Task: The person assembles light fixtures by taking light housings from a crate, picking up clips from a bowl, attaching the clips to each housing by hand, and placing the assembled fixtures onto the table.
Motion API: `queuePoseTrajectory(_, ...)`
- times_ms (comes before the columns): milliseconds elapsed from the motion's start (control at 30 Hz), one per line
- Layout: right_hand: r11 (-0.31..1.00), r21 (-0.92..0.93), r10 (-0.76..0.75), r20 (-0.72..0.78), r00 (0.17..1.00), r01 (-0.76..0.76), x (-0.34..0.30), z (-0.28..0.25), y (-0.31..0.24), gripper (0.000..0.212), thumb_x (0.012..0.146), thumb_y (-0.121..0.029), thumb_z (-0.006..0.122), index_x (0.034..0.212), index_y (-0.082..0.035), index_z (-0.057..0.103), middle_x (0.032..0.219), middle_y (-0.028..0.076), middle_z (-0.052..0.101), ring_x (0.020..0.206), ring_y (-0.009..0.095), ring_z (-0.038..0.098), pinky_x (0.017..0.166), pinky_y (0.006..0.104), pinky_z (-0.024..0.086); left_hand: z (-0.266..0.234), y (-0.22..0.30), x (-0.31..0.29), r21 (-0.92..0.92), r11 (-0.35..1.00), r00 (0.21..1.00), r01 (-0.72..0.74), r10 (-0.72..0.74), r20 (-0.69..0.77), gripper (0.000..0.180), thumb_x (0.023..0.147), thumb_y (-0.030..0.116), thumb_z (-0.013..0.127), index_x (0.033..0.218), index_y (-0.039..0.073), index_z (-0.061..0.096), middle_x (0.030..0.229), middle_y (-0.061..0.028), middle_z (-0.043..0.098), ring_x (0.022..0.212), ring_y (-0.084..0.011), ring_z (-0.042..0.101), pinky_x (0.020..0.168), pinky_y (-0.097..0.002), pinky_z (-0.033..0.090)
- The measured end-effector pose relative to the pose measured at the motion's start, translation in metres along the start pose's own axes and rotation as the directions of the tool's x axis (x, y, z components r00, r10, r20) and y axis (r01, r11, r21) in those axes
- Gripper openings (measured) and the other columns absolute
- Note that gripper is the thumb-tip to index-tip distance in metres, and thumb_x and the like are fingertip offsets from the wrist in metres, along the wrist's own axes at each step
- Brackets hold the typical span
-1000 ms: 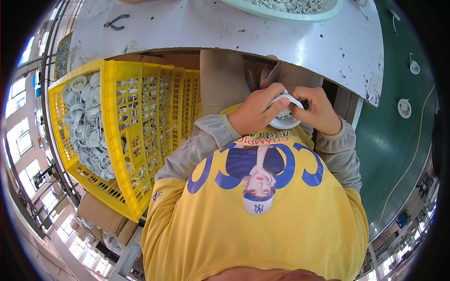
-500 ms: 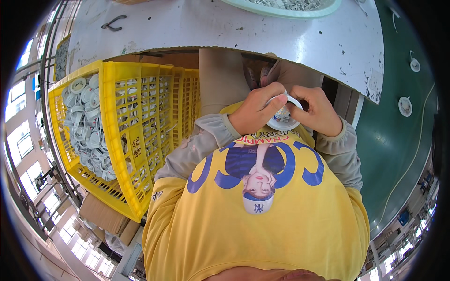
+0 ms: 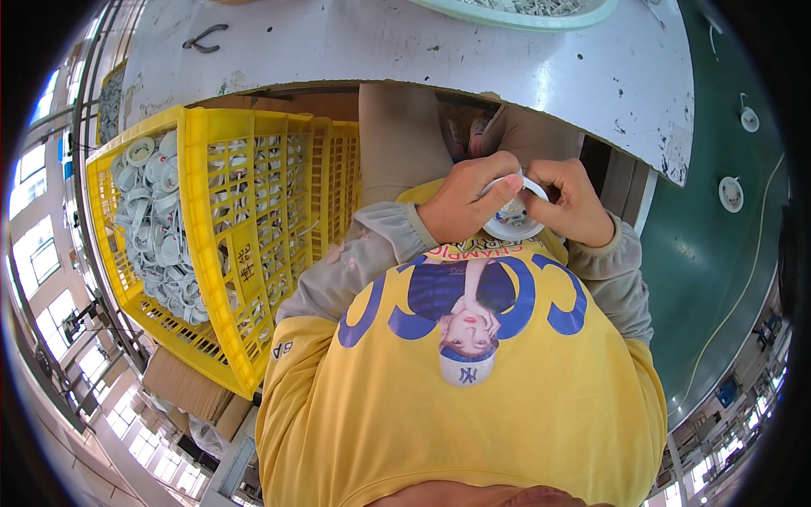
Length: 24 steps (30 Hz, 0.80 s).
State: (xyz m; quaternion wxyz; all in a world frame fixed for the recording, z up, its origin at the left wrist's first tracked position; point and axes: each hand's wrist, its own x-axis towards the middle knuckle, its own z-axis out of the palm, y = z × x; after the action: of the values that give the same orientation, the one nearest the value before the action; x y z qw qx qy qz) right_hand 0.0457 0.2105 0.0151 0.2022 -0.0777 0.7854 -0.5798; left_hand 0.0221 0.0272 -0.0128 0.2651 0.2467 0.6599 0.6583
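Note:
Between my hands, close to my chest, is a round white plastic lamp housing [image 3: 517, 226], its hollow side facing up with small parts inside. My left hand [image 3: 470, 198] grips its left rim, thumb laid over the opening. On the other side my right hand [image 3: 573, 199] is closed, with thumb and forefinger pinched at the housing's right edge and reaching into it. What those fingertips pinch inside is hidden.
To my left a tall yellow plastic crate [image 3: 196, 245] holds many similar white round parts [image 3: 152, 211]. Ahead is a worn white table [image 3: 338, 42] with pliers [image 3: 205, 39] and a pale green basin [image 3: 507, 15] of small metal pieces. Two white round fittings [image 3: 731, 194] lie on the green surface at right.
Both hands stay at the housing, almost in the same place. My left thumb and the housing have shifted very slightly; the grip is the same.

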Motion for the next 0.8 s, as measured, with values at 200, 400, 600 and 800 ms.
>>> queuePoseTrajectory(200, 0.997, 0.077, -0.01, -0.031, 0.999, 0.012, -0.002, 0.007, 0.007, 0.012, 0.069, -0.006, 0.058, 0.065, 0.001, 0.05, 0.05, 0.003, 0.038, 0.048, 0.004, 0.032, 0.042, 0.023, 0.027, 0.0, -0.007, -0.006, -0.005, 1.0, 1.0, 0.017, -0.017, 0.012, 0.029, 0.093, 0.028, 0.041, 0.091, 0.0, 0.049, 0.078, -0.005, 0.047, 0.071, -0.01, 0.043, 0.064, -0.0253, 0.038)
queuePoseTrajectory(400, 0.998, -0.046, -0.038, -0.094, 0.995, 0.034, 0.01, -0.01, -0.004, 0.013, 0.073, -0.01, 0.06, 0.068, 0.001, 0.052, 0.05, 0.002, 0.043, 0.048, 0.004, 0.036, 0.042, 0.0225, 0.029, 0.005, -0.009, 0.007, -0.172, 0.985, 0.975, 0.022, -0.06, -0.215, 0.026, 0.09, 0.026, 0.049, 0.09, 0.0, 0.052, 0.076, -0.0025, 0.051, 0.069, -0.0084, 0.044, 0.063, -0.0239, 0.039)
queuePoseTrajectory(600, 0.9, 0.396, -0.127, -0.159, 0.979, 0.181, 0.013, -0.01, -0.008, 0.016, 0.079, -0.013, 0.062, 0.087, 0.0, 0.057, 0.078, 0.003, 0.057, 0.064, 0.006, 0.047, 0.059, 0.0195, 0.04, -0.004, -0.024, 0.006, -0.422, 0.904, 0.972, -0.065, -0.038, -0.232, 0.042, 0.09, 0.044, 0.041, 0.094, 0.003, 0.051, 0.078, -0.0017, 0.055, 0.071, -0.0074, 0.052, 0.063, -0.022, 0.043)
queuePoseTrajectory(800, 0.883, 0.337, -0.297, -0.143, 0.944, 0.328, 0.02, -0.002, -0.012, 0.026, 0.076, 0.002, 0.059, 0.102, -0.002, 0.061, 0.092, 0.006, 0.06, 0.079, 0.012, 0.058, 0.067, 0.022, 0.046, -0.003, -0.019, 0.003, -0.436, 0.9, 0.99, -0.02, -0.044, -0.137, 0.046, 0.089, 0.049, 0.039, 0.091, 0.004, 0.049, 0.069, -0.0024, 0.056, 0.057, -0.0081, 0.054, 0.05, -0.0207, 0.044)
